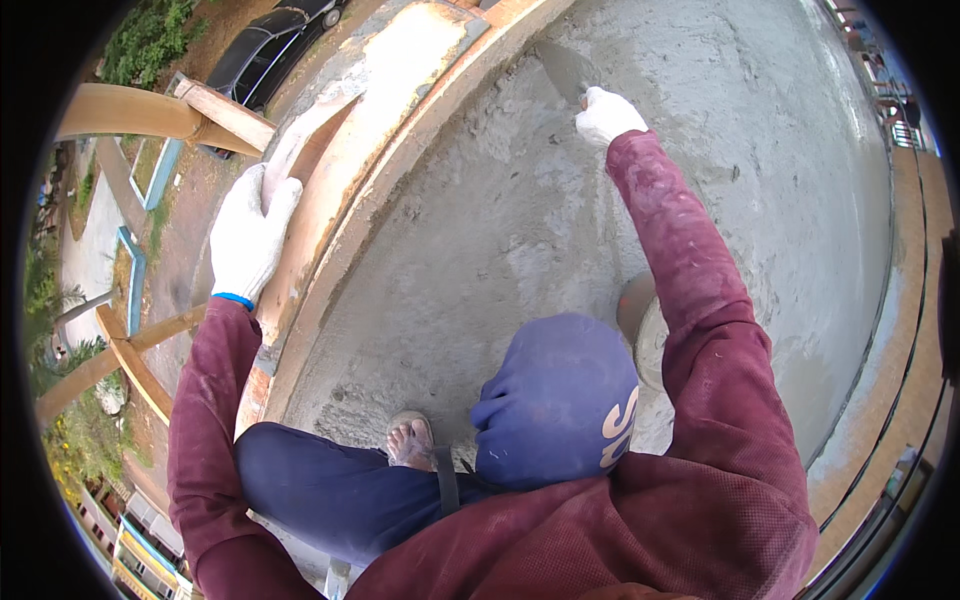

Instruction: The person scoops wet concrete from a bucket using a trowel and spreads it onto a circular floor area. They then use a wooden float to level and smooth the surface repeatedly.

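Observation:
My left hand (250,230), in a white glove with a blue cuff, grips the wooden formwork board (350,180) along the ledge's left edge. My right hand (608,117), also gloved, holds a metal trowel (560,70) against the wet grey cement surface (760,200), high in the view near the board's inner edge. Patches of the cement are rough, others smoother. A round container (648,370) sits below my right arm, partly hidden by my sleeve and my blue-clad knee. My foot in a sandal (410,440) rests on the cement.
Beyond the left edge is a drop to ground with a dark car (260,60), greenery (140,40) and blue-edged structures. Timber poles (130,110) cross there at upper and lower left. Dark cables (905,340) run along the brown ledge at the right.

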A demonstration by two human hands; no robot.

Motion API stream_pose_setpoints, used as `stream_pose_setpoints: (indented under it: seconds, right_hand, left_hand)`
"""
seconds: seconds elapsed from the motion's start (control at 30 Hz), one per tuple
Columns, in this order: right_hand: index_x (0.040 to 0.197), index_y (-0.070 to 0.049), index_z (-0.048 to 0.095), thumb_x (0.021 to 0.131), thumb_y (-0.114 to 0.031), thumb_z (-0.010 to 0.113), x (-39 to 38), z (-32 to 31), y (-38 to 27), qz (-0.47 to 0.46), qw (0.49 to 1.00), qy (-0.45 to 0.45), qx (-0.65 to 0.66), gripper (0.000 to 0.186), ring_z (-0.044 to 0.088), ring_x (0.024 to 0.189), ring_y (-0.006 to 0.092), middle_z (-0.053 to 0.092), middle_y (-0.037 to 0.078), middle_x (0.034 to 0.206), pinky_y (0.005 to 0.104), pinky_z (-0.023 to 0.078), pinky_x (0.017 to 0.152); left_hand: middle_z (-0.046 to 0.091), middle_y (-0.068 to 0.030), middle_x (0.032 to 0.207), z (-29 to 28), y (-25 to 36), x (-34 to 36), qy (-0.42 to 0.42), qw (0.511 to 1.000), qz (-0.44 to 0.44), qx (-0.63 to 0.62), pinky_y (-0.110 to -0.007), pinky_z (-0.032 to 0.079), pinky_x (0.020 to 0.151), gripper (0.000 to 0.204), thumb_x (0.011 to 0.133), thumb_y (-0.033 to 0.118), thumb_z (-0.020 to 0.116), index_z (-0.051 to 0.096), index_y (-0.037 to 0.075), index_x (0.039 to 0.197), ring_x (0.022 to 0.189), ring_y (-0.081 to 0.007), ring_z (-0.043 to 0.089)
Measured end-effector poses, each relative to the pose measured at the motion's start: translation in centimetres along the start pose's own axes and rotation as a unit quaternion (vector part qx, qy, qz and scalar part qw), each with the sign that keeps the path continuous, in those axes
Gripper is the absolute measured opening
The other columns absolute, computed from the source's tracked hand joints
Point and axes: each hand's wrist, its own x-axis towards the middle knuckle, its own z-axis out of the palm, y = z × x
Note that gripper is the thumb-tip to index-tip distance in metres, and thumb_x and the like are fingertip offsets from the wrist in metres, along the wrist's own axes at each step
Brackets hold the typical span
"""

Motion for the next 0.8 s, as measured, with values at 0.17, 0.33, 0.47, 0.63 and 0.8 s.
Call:
stream_pose_setpoints:
  seconds: [0.17,0.33,0.47,0.63,0.8]
  right_hand:
    - [0.112,-0.003,0.059,0.095,-0.019,0.061,-7.7,-4.4,2.9,-0.208,0.977,0.038,0.023,0.024,0.069,0.099,0.0455,0.070,0.024,0.100,0.0529,0.055,0.087]
    - [0.138,-0.001,0.055,0.101,-0.028,0.059,-10.1,-1.7,-0.4,0.127,0.910,-0.141,0.368,0.045,0.073,0.081,0.0270,0.069,0.020,0.102,0.0406,0.060,0.071]
    - [0.149,-0.003,0.040,0.101,-0.023,0.062,-13.6,6.2,-5.1,0.169,0.831,-0.108,0.519,0.057,0.067,0.071,0.0186,0.064,0.013,0.098,0.0360,0.062,0.059]
    - [0.147,-0.007,0.042,0.103,-0.021,0.061,-15.9,7.1,-9.1,0.207,0.785,-0.170,0.559,0.051,0.066,0.073,0.0175,0.062,0.012,0.104,0.0380,0.063,0.059]
    - [0.146,-0.005,0.036,0.102,-0.023,0.061,-13.9,9.0,-12.4,0.179,0.769,-0.159,0.592,0.054,0.066,0.061,0.0206,0.063,0.015,0.096,0.0380,0.060,0.053]
  left_hand:
    - [0.067,-0.0222,0.133,-0.2,-0.1,-0.3,0.007,1.000,-0.022,-0.005,-0.042,0.048,0.109,0.066,0.101,0.053,0.063,0.060,0.001,0.141,0.125,-0.0349,0.065]
    - [0.066,-0.0229,0.135,0.1,-1.1,0.0,-0.022,0.999,-0.038,0.011,-0.042,0.047,0.111,0.065,0.101,0.051,0.064,0.059,0.001,0.143,0.128,-0.0348,0.064]
    - [0.066,-0.0222,0.136,0.0,-1.0,0.2,-0.017,0.999,-0.040,0.009,-0.042,0.047,0.111,0.064,0.101,0.051,0.064,0.059,0.003,0.143,0.128,-0.0357,0.063]
    - [0.066,-0.0212,0.135,-0.4,-0.7,0.3,-0.032,0.998,-0.046,0.003,-0.042,0.047,0.109,0.064,0.100,0.051,0.065,0.059,0.003,0.142,0.126,-0.0348,0.064]
    - [0.067,-0.0205,0.132,-0.1,0.0,0.2,-0.021,0.999,-0.030,0.003,-0.041,0.048,0.108,0.063,0.100,0.050,0.064,0.060,0.003,0.141,0.124,-0.0344,0.065]
